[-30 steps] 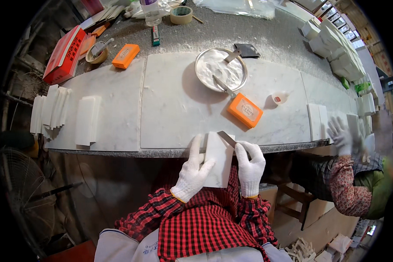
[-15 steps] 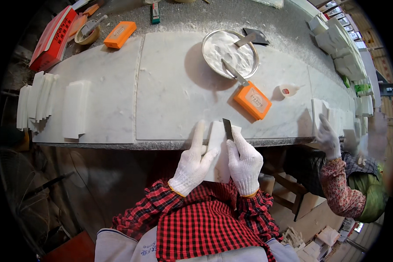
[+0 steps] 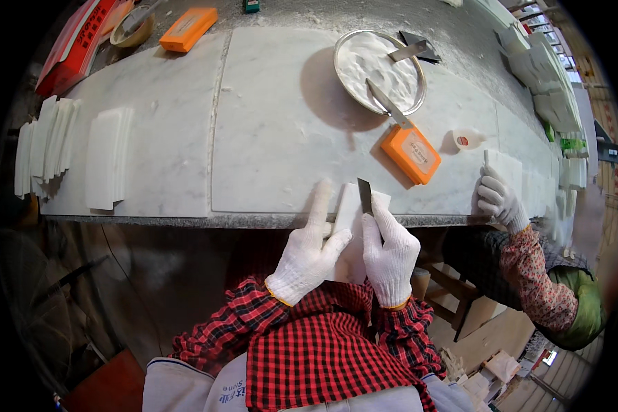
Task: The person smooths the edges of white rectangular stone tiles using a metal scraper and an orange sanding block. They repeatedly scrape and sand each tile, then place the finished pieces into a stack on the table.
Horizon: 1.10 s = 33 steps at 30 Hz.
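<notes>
My left hand (image 3: pixel 310 257), in a white knit glove, is closed on a white rectangular stone slab (image 3: pixel 351 213). Its index finger lies stretched along the slab's left side, and the thumb presses on the face. The slab slants at the table's front edge, its lower end toward my lap. In the gloved fingers of my right hand (image 3: pixel 391 257) is a flat dark scraper blade (image 3: pixel 365 197), which points away from me over the slab's right part. Beyond my hands stands an orange box (image 3: pixel 410 154). A round metal bowl (image 3: pixel 338 75) of white powder lies farther back.
Two putty knives rest at the bowl. A small white cup (image 3: pixel 465 140) stands right of the orange box. White slabs (image 3: pixel 110 158) are stacked at left. At right, a co-worker's gloved hand (image 3: pixel 501 199) grips another slab. A second orange box (image 3: pixel 189 29) sits far left.
My view has shifted a little, so the table's things appear displaced. My hands keep their hold on slab and blade. The co-worker's fingers have curled round a slab.
</notes>
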Motion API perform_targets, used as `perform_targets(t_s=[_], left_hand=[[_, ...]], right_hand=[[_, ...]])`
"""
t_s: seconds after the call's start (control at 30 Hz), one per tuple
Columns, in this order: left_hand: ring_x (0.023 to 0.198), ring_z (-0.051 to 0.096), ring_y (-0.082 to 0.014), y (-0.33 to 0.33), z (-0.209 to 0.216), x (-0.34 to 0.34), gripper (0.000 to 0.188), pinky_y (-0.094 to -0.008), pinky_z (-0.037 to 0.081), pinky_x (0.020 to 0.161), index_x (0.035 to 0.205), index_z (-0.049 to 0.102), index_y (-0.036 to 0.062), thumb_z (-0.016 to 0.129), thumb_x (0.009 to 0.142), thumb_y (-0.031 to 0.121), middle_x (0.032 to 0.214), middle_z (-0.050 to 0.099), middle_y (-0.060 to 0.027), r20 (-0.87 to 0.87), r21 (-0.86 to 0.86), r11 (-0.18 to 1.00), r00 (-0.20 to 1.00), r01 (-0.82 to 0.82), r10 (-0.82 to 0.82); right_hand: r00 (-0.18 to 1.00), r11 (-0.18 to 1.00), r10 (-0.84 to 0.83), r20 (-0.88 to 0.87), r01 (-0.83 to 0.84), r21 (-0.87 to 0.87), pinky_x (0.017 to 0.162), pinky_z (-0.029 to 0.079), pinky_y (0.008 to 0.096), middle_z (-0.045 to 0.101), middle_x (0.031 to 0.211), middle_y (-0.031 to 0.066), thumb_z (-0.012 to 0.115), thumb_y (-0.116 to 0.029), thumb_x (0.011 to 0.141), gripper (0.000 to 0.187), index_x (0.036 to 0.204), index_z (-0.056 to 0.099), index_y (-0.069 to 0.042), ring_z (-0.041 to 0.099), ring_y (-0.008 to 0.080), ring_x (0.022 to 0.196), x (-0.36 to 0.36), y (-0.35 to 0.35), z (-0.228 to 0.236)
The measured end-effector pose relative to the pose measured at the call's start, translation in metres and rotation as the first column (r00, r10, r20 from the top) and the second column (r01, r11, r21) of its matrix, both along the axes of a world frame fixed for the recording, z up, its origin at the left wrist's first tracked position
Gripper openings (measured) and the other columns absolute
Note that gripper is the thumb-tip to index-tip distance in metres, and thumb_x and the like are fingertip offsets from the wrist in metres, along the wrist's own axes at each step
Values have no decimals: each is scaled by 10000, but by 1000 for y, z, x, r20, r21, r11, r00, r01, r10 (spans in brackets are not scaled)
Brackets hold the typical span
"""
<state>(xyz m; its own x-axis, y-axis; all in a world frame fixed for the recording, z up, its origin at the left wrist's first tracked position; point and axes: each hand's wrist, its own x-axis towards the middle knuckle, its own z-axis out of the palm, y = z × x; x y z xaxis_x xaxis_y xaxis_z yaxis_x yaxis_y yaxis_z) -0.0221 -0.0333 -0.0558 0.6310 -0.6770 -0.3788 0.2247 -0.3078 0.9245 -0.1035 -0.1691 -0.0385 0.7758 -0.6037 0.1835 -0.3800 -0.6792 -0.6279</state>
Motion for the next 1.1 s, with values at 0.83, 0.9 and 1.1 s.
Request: perform_targets(t_s=[0.83,0.9,1.1], left_hand=[[937,763,-319,-2,12,9,933,-388,558,891,1681,39,129,651,977,156,1018,766,-226,-67,117,991,996,61,-54],[970,762,-318,-2,10,8,938,-390,557,906,1682,44,133,659,975,167,1041,767,-227,-58,71,997,998,42,-38],[956,755,-368,-2,4,4,933,-421,563,879,1677,43,128,659,981,210,999,765,-229,10,38,999,1000,25,-25]], right_hand=[[981,961,181,-66,-162,226,711,566,350,725,874,212,677,-91,934,376,1308,713,-72,750,283,764,-9,-8,13],[988,940,129,-90,-92,330,785,567,305,757,980,227,692,-59,936,405,1341,693,-62,770,218,834,-13,-17,19],[998,967,31,61,-45,251,755,564,317,744,945,223,692,-4,926,421,1345,694,-51,744,214,777,-11,-13,6]])
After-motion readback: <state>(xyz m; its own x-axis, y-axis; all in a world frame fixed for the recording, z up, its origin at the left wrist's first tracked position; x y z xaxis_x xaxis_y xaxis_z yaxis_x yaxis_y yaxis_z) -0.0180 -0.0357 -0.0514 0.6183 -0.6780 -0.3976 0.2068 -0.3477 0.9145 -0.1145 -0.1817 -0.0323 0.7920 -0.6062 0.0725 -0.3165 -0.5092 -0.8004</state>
